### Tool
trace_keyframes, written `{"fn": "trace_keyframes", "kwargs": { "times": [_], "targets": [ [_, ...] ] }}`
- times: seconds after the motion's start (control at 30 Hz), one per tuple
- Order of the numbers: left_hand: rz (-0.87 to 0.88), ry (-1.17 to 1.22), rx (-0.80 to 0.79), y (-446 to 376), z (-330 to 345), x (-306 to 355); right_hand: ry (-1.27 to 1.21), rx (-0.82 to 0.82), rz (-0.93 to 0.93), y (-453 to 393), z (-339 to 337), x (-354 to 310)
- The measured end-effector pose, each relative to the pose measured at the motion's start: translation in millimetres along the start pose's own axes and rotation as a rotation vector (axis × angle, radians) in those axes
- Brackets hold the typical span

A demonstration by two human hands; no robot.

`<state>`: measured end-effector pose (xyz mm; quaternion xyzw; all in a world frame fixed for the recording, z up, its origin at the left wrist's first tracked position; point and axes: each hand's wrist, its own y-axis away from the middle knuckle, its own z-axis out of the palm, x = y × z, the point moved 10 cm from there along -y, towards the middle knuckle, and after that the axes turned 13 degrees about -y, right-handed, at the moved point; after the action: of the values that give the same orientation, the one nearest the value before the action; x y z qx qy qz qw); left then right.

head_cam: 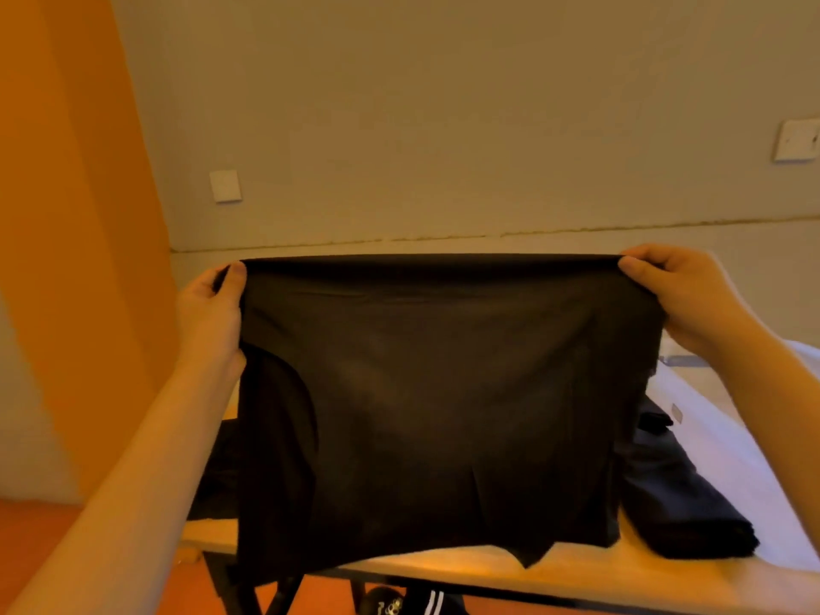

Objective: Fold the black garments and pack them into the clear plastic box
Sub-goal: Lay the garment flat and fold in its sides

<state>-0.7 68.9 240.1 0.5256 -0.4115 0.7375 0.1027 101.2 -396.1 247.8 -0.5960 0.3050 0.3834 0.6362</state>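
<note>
A plain beige wall (443, 117) fills the upper frame, with an orange panel (66, 215) down the left side and a pale wooden surface (577, 574) running across the bottom.

Held up in the centre of the frame is a black garment (421, 401), stretched wide and hanging like a curtain in front of the surface. Its top edge is folded over and pulled taut between both hands, and its lower hem drops to the near edge of the surface, with a small point of cloth hanging at lower centre. The left hand (208, 312), at centre left, grips the garment's upper left corner, thumb on the near side and fingers curled behind the cloth. The right hand (683, 295), at centre right, pinches the upper right corner the same way, thumb on top of the folded edge.

Just right of the hanging cloth, a second dark garment (679, 494) lies folded on the surface. Beyond it, toward the right edge, is something white (732, 437); I cannot tell whether it is cloth or the plastic box. More dark cloth (217, 472) shows behind the left forearm.

On the wall are two white switch plates, one at left (225, 186) and one at far right (796, 140). An orange-red floor (35, 548) shows at lower left, and a black item with white stripes (432, 603) lies under the surface at bottom centre.
</note>
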Motion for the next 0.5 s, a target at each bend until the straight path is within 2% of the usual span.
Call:
{"fn": "trace_keyframes", "kwargs": {
  "times": [0.17,0.27,0.37,0.5],
  "targets": [
    [0.031,-0.048,-0.023,-16.7,3.2,8.3,-0.054,-0.029,0.059,-17.3,0.3,7.2],
    [-0.008,-0.113,-0.082,-33.9,20.9,-19.9,-0.004,-0.025,0.127,-38.9,0.4,34.8],
    [-0.158,-0.202,-0.15,-49.5,54.6,-92.8,0.166,-0.074,0.223,-63.6,14.2,95.7],
    [-0.423,-0.47,-0.297,-54.7,99.3,-224.6,0.513,-0.135,0.384,-92.1,26.6,213.8]
  ]
}}
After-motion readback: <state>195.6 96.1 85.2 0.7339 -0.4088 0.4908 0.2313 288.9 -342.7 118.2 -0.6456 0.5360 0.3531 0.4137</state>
